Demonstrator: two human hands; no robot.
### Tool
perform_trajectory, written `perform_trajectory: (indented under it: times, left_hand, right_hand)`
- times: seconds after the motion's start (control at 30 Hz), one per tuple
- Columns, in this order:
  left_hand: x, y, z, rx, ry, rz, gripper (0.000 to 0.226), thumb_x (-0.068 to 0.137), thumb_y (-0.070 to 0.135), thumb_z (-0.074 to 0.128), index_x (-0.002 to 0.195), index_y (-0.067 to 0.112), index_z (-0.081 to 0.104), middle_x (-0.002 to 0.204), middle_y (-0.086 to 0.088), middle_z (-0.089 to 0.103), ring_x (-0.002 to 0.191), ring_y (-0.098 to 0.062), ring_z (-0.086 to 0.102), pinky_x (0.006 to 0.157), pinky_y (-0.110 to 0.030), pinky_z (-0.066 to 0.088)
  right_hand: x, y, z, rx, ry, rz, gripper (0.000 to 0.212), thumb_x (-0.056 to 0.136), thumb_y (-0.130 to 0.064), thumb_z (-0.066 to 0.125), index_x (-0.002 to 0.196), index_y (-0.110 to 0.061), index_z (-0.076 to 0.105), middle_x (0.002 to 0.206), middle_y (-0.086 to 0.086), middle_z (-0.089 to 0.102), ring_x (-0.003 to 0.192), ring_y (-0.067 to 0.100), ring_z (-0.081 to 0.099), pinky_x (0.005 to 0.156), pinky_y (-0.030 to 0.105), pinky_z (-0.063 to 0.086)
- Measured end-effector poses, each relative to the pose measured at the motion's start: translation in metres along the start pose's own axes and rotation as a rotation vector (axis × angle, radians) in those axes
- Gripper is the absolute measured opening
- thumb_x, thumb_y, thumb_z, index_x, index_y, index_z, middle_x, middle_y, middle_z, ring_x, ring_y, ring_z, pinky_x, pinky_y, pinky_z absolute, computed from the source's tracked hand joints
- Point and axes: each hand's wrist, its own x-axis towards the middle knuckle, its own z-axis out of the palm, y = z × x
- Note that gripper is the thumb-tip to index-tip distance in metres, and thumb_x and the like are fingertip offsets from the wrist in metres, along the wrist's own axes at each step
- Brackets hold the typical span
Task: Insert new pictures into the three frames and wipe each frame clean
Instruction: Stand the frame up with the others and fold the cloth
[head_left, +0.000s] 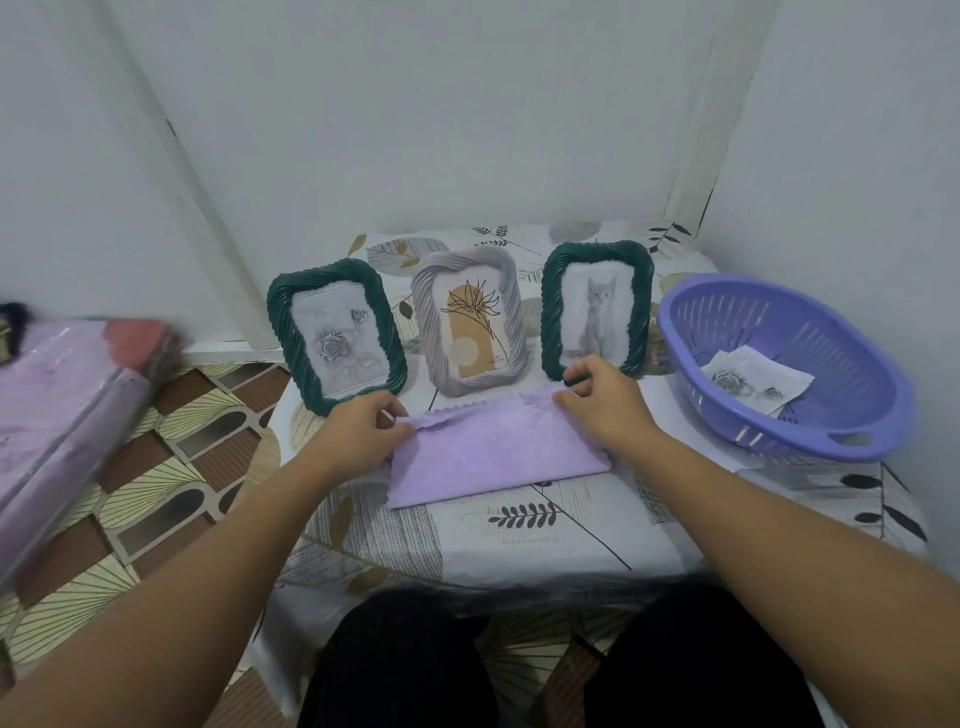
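Observation:
Three picture frames stand upright in a row on the small table. A dark green frame (336, 332) on the left shows a grey rose picture. The grey frame (470, 325) in the middle shows a line-drawn plant. Another dark green frame (597, 309) on the right shows a cat. In front of them lies a folded lilac cloth (493, 457). My left hand (363, 428) pinches the cloth's far left corner. My right hand (600, 402) pinches its far right corner, just below the cat frame.
A purple plastic basket (779, 364) at the table's right holds loose printed pictures (753, 382). The table wears a leaf-patterned cover (519, 530) and stands in a white corner. A lilac wrapped bundle (57, 415) lies on the patterned floor at the left. My knees are under the front edge.

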Motion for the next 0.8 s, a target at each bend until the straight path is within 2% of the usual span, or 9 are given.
perform_trajectory:
  times: [0.13,0.27,0.33,0.4,0.47,0.53,0.6,0.7,0.8]
  left_hand:
    - [-0.005,-0.003,0.003,-0.031,0.005,0.014,0.016,0.090,0.029,0.076,0.099,0.023,0.064,0.082,0.004,0.069,0.065,-0.004,0.065,0.045,-0.013,0.044]
    - [-0.002,0.000,0.005,-0.060,0.007,0.006,0.009,0.095,0.030,0.070,0.094,0.021,0.068,0.082,0.003,0.071,0.061,-0.007,0.066,0.046,-0.015,0.048]
    - [0.002,-0.003,0.007,-0.131,0.052,-0.053,0.013,0.098,0.029,0.066,0.089,0.020,0.067,0.073,0.002,0.071,0.056,-0.007,0.065,0.057,-0.028,0.054]
    - [0.005,-0.008,0.008,-0.205,0.090,-0.125,0.017,0.098,0.030,0.065,0.086,0.019,0.066,0.069,0.000,0.071,0.058,-0.011,0.065,0.067,-0.032,0.055]
    - [0.006,-0.008,0.009,-0.157,0.104,-0.155,0.021,0.098,0.032,0.065,0.084,0.017,0.065,0.069,-0.001,0.071,0.060,-0.014,0.066,0.065,-0.028,0.052]
    - [0.005,-0.006,0.012,-0.094,0.120,-0.151,0.019,0.097,0.030,0.065,0.085,0.015,0.064,0.073,-0.003,0.072,0.063,-0.016,0.067,0.054,-0.025,0.051]
    - [0.003,-0.003,0.015,-0.080,0.133,-0.147,0.014,0.097,0.025,0.066,0.091,0.014,0.062,0.078,-0.006,0.071,0.061,-0.015,0.067,0.043,-0.020,0.050]
    - [0.006,-0.007,0.019,-0.008,0.146,-0.129,0.014,0.097,0.028,0.065,0.105,0.019,0.058,0.084,-0.005,0.070,0.063,-0.022,0.070,0.055,-0.037,0.061]
    - [0.011,-0.009,0.020,0.103,0.135,-0.084,0.018,0.097,0.030,0.064,0.112,0.021,0.063,0.096,-0.007,0.070,0.071,-0.024,0.069,0.065,-0.039,0.061]
  right_hand:
    - [-0.007,0.009,-0.001,0.002,-0.004,0.000,0.028,0.088,-0.027,0.072,0.112,-0.024,0.060,0.092,-0.010,0.065,0.088,0.011,0.061,0.074,0.028,0.047]
    - [-0.004,0.009,-0.005,0.034,-0.023,-0.019,0.029,0.089,-0.015,0.067,0.115,-0.024,0.059,0.094,-0.011,0.063,0.084,0.000,0.057,0.065,0.015,0.040]
    - [0.001,0.005,-0.005,0.084,0.047,0.003,0.022,0.092,-0.018,0.068,0.111,-0.025,0.060,0.091,-0.009,0.065,0.083,0.005,0.059,0.065,0.020,0.042]
    - [0.005,0.004,-0.003,0.097,0.094,0.045,0.014,0.093,-0.025,0.071,0.105,-0.024,0.063,0.088,-0.010,0.066,0.083,0.010,0.061,0.068,0.027,0.044]
    - [0.009,0.006,0.001,0.045,0.097,0.076,0.011,0.091,-0.030,0.073,0.097,-0.023,0.067,0.084,-0.010,0.067,0.083,0.012,0.063,0.066,0.027,0.045]
    - [0.010,0.008,0.003,-0.035,0.083,0.093,0.011,0.090,-0.031,0.074,0.093,-0.022,0.068,0.081,-0.011,0.067,0.084,0.014,0.064,0.064,0.026,0.045]
    - [0.010,0.009,0.005,-0.103,0.073,0.099,0.014,0.089,-0.032,0.074,0.096,-0.021,0.068,0.086,-0.010,0.068,0.088,0.016,0.064,0.071,0.030,0.049]
    - [0.013,0.009,0.006,-0.175,0.073,0.100,0.023,0.088,-0.035,0.075,0.104,-0.019,0.069,0.097,-0.003,0.070,0.093,0.020,0.064,0.082,0.036,0.054]
    - [0.013,0.005,0.006,-0.248,0.037,0.106,0.017,0.090,-0.035,0.072,0.096,-0.019,0.068,0.097,-0.001,0.070,0.091,0.022,0.063,0.079,0.037,0.055]
